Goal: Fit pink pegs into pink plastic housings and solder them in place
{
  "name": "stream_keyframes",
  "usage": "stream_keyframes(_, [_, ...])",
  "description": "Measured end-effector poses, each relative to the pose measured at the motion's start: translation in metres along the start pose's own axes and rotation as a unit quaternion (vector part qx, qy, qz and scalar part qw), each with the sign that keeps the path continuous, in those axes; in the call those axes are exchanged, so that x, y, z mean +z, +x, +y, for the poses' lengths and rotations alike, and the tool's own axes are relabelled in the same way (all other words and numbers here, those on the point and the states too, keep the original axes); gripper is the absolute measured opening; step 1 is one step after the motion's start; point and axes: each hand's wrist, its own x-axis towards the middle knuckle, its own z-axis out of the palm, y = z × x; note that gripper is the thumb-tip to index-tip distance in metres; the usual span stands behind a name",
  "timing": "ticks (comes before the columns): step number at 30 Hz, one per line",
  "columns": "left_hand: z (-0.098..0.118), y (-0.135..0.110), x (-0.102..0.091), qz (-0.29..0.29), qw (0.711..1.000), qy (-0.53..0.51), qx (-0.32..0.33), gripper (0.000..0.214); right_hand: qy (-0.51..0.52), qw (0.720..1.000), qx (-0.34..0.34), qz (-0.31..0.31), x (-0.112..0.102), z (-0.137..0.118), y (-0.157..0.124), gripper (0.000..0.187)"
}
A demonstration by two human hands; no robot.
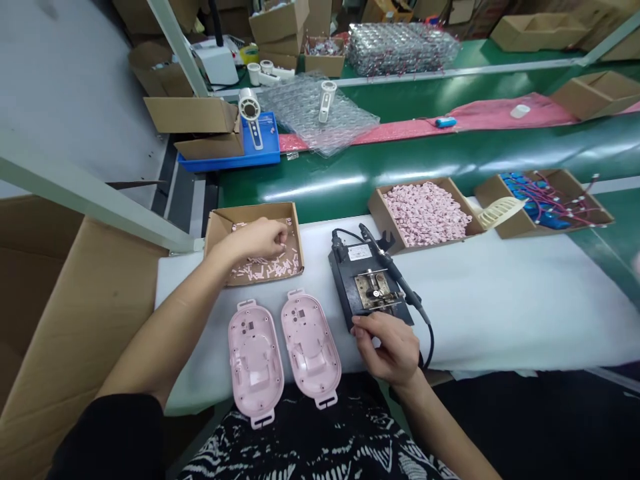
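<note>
My left hand [267,238] is over a shallow cardboard box [216,230] of small pink plastic pieces [270,269]. Its fingers are curled closed, and whatever they may hold is hidden. My right hand [389,345] is at the front edge of a black device [345,293] with a metal fixture [373,291] on top. Thumb and fingertips there are pinched together; anything between them is too small to name. Two pink oval plastic shells [257,360] [313,347] lie side by side, hollow side up, at the table's near edge.
A black pen-shaped tool [395,270] with a cable lies across the device. Behind it stand a box of pink parts [427,213] and a box of blue wired batteries [545,200]. A blue tray [267,143], bubble wrap [305,110] and handheld fans [253,117] lie beyond.
</note>
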Motion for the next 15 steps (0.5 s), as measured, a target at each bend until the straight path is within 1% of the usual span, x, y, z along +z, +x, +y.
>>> stream_keyframes(3, [-0.005, 0.011, -0.016, 0.022, 0.999, 0.007, -0.039, 0.023, -0.023, 0.999, -0.027, -0.01, 0.005, 0.0, 0.006, 0.028])
stream_keyframes(5, [-0.004, 0.025, -0.019, 0.021, 0.997, 0.025, -0.075, 0.028, -0.04, 0.998, -0.041, -0.013, 0.009, 0.001, 0.009, 0.026])
stream_keyframes(7, [-0.002, 0.039, -0.016, 0.004, 0.995, 0.04, -0.093, 0.035, -0.044, 0.998, -0.046, -0.014, 0.011, 0.001, 0.01, 0.026])
stream_keyframes(10, [0.0, 0.049, -0.003, -0.014, 0.994, 0.054, -0.09, 0.041, -0.052, 0.997, -0.05, -0.012, 0.012, 0.001, 0.009, 0.025])
stream_keyframes(12, [0.001, 0.05, 0.006, -0.01, 0.994, 0.063, -0.09, 0.043, -0.06, 0.997, -0.051, -0.008, 0.013, 0.001, 0.007, 0.024])
stream_keyframes(15, [0.0, 0.049, 0.014, 0.019, 0.992, 0.075, -0.099, 0.044, -0.07, 0.996, -0.052, -0.005, 0.014, 0.003, 0.005, 0.023])
